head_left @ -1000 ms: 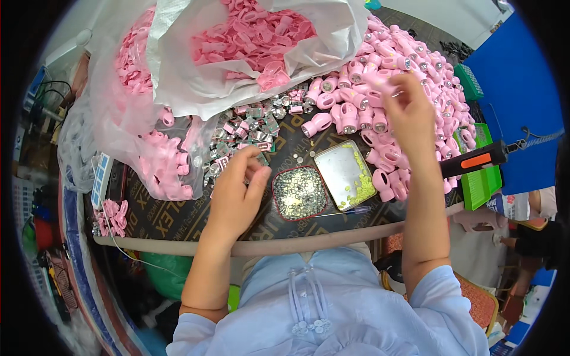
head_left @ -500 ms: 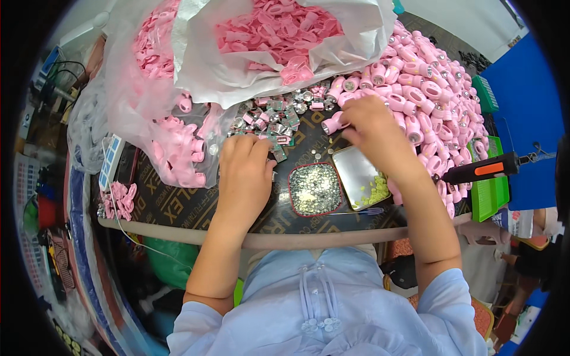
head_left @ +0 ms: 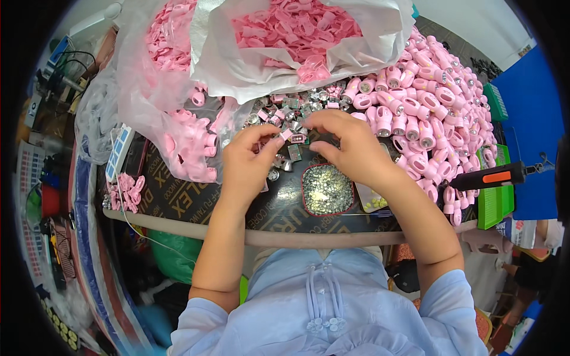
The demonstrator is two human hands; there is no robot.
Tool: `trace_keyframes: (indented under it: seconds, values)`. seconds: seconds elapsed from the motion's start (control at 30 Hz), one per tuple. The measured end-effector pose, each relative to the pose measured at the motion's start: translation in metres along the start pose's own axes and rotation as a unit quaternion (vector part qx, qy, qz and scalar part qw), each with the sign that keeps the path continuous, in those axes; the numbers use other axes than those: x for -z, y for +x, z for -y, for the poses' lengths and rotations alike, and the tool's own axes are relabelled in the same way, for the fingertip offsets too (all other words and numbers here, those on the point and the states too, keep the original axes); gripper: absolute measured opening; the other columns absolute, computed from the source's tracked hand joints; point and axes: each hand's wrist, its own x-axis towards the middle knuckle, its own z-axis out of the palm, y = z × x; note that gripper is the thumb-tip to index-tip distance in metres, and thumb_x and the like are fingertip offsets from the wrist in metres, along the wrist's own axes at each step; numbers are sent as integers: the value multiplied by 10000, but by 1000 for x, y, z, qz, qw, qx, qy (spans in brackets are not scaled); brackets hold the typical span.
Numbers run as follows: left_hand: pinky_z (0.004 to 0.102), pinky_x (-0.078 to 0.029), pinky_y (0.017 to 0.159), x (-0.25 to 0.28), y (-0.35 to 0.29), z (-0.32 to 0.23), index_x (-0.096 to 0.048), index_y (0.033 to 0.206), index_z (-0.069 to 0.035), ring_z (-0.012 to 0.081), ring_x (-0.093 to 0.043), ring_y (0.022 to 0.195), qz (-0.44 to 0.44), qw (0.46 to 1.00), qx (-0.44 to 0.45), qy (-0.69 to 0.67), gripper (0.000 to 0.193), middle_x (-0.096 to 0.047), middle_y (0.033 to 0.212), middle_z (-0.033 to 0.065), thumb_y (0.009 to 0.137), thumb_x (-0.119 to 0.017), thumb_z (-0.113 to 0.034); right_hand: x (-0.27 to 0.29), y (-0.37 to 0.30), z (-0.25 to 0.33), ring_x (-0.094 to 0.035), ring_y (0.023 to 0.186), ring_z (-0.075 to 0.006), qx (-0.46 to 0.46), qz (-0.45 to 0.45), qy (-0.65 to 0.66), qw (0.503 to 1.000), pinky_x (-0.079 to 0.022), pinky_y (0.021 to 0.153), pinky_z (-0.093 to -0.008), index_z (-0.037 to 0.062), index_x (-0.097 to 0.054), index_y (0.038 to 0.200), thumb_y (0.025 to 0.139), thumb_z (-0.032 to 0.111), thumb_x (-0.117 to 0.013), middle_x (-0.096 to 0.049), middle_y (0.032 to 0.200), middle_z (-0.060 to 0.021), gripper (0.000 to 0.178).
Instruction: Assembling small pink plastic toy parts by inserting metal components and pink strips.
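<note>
My left hand pinches a small pink part between thumb and fingers, just over a heap of small circuit pieces and silver reflector cups. To its right, my right hand has thumb and fingers apart, with nothing seen between them, though its palm side is partly hidden. Beneath that hand and forearm lies a metal tray with yellow-green bits, mostly covered. Beside the tray is a red-rimmed dish full of tiny silvery pieces. A big pile of pink toy flashlights rises on the right.
A white sack of pink plastic shells stands at the back. Left of it, a clear bag holds more pink parts. A black-and-orange electric screwdriver hangs at right by green trays. A power strip lies left.
My right hand has let go of a pink flashlight, which is now among the pile, and moved left toward my left hand. My left hand has lifted a small pink part from the heap.
</note>
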Motion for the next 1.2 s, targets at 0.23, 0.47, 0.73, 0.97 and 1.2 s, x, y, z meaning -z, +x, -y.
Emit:
trace_keyframes:
  seconds: [0.23, 0.47, 0.73, 0.97, 1.2]
  values:
    - [228, -504, 770, 0, -3, 1, -566, 1106, -1, 97, -636, 882, 116, 949, 15, -293, 204, -667, 970, 49, 928, -664, -8, -4, 3, 21, -657, 943, -316, 21, 11, 17, 1000, -526, 818, -383, 33, -678, 1091, 818, 78, -756, -671, 1058, -142, 287]
    - [233, -475, 764, -13, 40, -29, -603, 1084, 0, 71, -602, 859, 65, 992, -91, 56, 201, -670, 915, 27, 945, -668, -129, 16, -23, 21, -636, 824, -264, -63, -28, 3, 998, -510, 749, -348, -2, -649, 1024, 845, 17, -702, -644, 948, -127, 188]
    - [475, -504, 864, -55, 157, -9, -662, 1092, -7, 420, -635, 975, -51, 902, -258, 341, 263, -682, 1029, 208, 860, -642, -130, 22, -43, 30, -662, 869, -212, -129, 9, 51, 990, -520, 778, -321, 17, -711, 1005, 790, 20, -767, -676, 934, -106, 222]
    - [374, -525, 770, -37, 152, -11, -648, 1044, 8, 282, -657, 851, -89, 922, -278, 256, 255, -679, 939, 154, 804, -655, -77, 43, -56, 29, -630, 884, -133, -215, 47, 57, 974, -510, 761, -288, 13, -712, 991, 778, 8, -779, -675, 944, -46, 223]
    - [286, -494, 671, -33, 37, -4, -549, 1060, -22, 116, -623, 749, 60, 995, -70, 42, 206, -651, 879, 44, 866, -594, 31, 55, -32, 37, -628, 818, -71, -220, -124, 385, 888, -521, 748, -213, -35, -647, 1088, 862, 14, -738, -676, 932, -35, 248]
